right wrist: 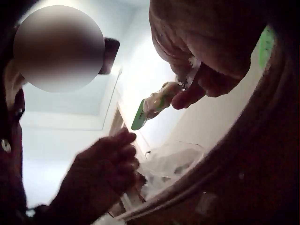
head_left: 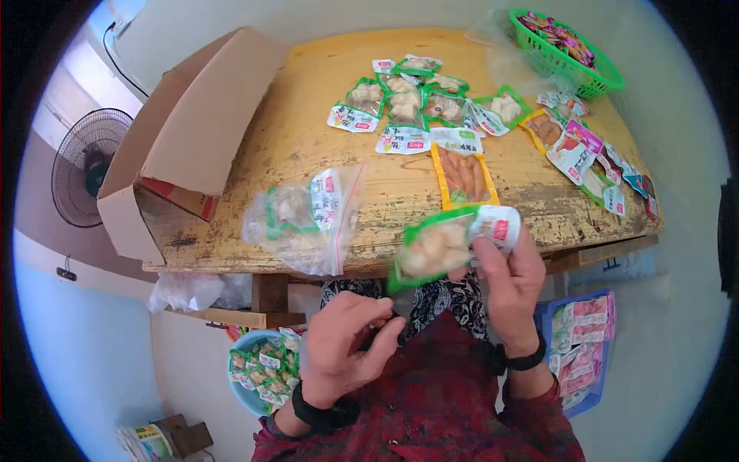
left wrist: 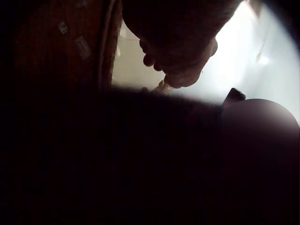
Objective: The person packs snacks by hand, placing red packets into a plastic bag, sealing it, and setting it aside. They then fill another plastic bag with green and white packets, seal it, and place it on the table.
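- At the front edge of a worn yellow table (head_left: 304, 92), the right hand (head_left: 512, 277) pinches a green-edged packet (head_left: 435, 250) by its white end; a slack thumb could drop it.
- The left hand (head_left: 348, 343) is near, curled, nothing visible in its grasp; a stray knuckle could jar the packet loose.

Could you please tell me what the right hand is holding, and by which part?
The right hand pinches a green-edged food packet by its white printed end.
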Motion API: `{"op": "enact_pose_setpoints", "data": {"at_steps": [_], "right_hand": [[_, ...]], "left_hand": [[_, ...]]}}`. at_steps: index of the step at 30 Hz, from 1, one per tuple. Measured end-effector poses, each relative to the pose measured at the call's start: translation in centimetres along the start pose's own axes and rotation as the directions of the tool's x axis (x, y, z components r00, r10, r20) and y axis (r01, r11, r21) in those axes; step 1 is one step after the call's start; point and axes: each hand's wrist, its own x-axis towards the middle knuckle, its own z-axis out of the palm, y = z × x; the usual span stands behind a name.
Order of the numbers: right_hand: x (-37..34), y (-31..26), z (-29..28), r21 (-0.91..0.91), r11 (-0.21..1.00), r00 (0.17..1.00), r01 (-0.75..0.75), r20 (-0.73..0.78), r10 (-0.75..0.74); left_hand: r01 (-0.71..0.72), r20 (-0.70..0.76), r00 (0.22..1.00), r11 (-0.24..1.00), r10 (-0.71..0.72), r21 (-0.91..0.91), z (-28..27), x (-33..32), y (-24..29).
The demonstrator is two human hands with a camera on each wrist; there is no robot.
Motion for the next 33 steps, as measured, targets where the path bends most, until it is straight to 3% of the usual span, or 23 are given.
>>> {"op": "enact_pose_setpoints", "data": {"at_steps": [1,4,5,7,8,9,12,13,16,18,19,22,25,29,32,33], "right_hand": [[-0.2,0.2,-0.7,0.102,0.995,0.998,-0.017,0.054,0.011],[-2.1,0.0,-0.6,0.169,0.971,0.985,-0.171,0.012,0.171],[-2.6,0.2,-0.4,0.160,0.973,0.986,-0.168,0.013,0.168],[-3.5,1.0,0.2,0.123,0.984,0.991,-0.126,-0.018,0.130],[-4.0,1.5,0.4,0.105,0.989,0.993,-0.106,-0.033,0.110],[-4.3,2.3,0.5,0.104,0.990,0.993,-0.094,-0.062,0.101],[-4.9,2.5,0.8,0.207,0.975,0.996,-0.082,-0.011,0.086],[-4.9,2.6,0.8,0.135,0.988,0.997,-0.071,0.018,0.069],[-4.5,3.2,-0.4,-0.010,0.999,0.995,0.040,0.095,-0.038],[-3.1,3.7,-1.4,-0.013,0.982,0.972,0.190,0.142,-0.186],[-2.7,2.3,-0.8,0.055,0.990,0.988,0.129,0.074,-0.133],[-2.6,-0.4,-1.7,-0.262,0.954,0.891,-0.146,0.385,0.242],[-2.7,0.8,-1.0,-0.195,0.973,0.893,-0.125,0.406,0.196],[-3.0,1.4,-1.1,-0.144,0.983,0.874,-0.111,0.457,0.166],[-3.0,2.1,-1.2,-0.138,0.975,0.773,-0.175,0.594,0.223],[-3.1,2.0,-1.0,-0.159,0.980,0.797,-0.117,0.573,0.189]], "left_hand": [[0.066,-0.037,0.997,0.997,-0.067,-0.037,0.2,0.1,0.5],[0.165,-0.108,0.977,0.971,-0.185,-0.171,1.6,1.0,1.5],[0.252,0.047,0.968,0.957,-0.247,-0.145,1.1,1.0,1.5],[0.395,0.099,0.918,0.859,-0.384,-0.326,2.3,0.9,1.1],[0.459,0.134,0.885,0.790,-0.446,-0.407,2.8,0.9,1.0],[0.590,0.197,0.786,0.615,-0.586,-0.523,2.8,0.9,1.3],[0.682,0.358,0.603,0.227,-0.713,-0.696,2.4,2.3,2.3],[0.606,0.305,0.662,0.250,-0.684,-0.755,2.6,2.2,2.4],[0.570,0.112,0.733,0.516,-0.671,-0.640,2.6,1.2,1.5],[0.427,0.147,0.904,0.825,-0.402,-0.369,1.0,1.5,0.1],[0.302,0.202,0.944,0.926,-0.259,-0.226,0.3,1.6,-0.4],[0.350,0.295,0.914,0.907,-0.277,-0.233,0.1,1.4,-0.5],[0.428,0.270,0.896,0.850,-0.353,-0.307,0.2,1.2,-0.3],[0.375,0.295,0.910,0.880,-0.290,-0.293,-0.5,1.0,-0.3],[0.304,0.343,0.915,0.922,-0.212,-0.241,-1.1,1.0,-0.5],[0.293,0.330,0.920,0.929,-0.210,-0.227,-1.0,1.0,-0.3]]}}
